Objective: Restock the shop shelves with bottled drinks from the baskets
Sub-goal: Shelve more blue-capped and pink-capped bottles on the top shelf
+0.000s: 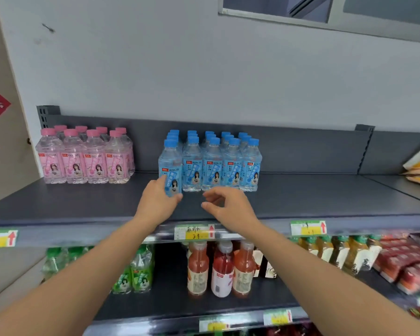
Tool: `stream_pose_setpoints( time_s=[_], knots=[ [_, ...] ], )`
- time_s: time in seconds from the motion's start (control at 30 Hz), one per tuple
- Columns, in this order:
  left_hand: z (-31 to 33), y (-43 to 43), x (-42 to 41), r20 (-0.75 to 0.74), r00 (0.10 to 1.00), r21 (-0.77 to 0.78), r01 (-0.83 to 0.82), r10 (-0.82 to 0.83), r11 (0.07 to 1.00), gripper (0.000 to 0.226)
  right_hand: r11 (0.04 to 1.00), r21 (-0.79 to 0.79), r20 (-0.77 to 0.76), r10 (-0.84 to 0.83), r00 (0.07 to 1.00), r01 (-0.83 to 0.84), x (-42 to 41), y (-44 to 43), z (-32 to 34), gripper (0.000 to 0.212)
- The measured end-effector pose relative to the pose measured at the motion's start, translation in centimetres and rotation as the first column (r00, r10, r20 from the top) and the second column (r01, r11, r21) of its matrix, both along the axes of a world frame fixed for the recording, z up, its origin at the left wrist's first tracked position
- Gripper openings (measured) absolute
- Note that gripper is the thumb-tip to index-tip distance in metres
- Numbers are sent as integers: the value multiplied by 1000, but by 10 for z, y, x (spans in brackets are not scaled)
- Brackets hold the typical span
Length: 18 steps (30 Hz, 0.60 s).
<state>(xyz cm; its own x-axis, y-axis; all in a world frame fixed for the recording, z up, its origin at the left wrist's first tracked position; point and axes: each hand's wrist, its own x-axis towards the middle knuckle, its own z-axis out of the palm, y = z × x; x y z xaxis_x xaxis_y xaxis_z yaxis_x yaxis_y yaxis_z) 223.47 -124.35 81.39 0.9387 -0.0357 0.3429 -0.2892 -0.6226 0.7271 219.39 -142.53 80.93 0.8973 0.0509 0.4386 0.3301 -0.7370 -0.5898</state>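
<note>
On the dark grey metal top shelf [83,202] below a pale wall, the left hand [157,202] grasps a blue-capped clear plastic bottle [170,166] near its front edge; the right hand [228,207] hovers, fingers loosely curled, empty.

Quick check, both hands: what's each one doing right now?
Left hand: closed around a blue-capped bottle on the top shelf.
Right hand: open, empty, fingers curled.

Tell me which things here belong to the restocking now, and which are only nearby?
Job: left hand, blue-capped bottle it holds, blue bottle group, top shelf, right hand.
Nearby: pink-capped bottles, green bottles, orange juice bottles, price tags.
</note>
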Motion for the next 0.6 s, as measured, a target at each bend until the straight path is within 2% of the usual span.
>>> stream_pose_setpoints(
  time_s=[0.1,0.17,0.27,0.43,0.6],
  knots=[
    [-12,-21,-37,57,998,46,-30,28,998,55,996,-92,0,-8,1000,8,-36,-23,-18,22],
    [-22,-37,-64,90,996,71,13,-19,997,49,989,-144,-33,-24,999,19,-60,-40,-32,21],
    [-42,-59,-102,91,991,194,82,-102,978,37,975,-218,-101,-64,993,41,-95,-66,-52,21],
    [-87,-95,-148,5,977,420,189,-211,888,26,948,-312,-270,-158,950,69,-147,-112,-86,22],
    [-134,-126,-172,-130,940,491,338,-316,803,23,919,-374,-414,-286,864,125,-186,-153,-116,24]
  ],
)
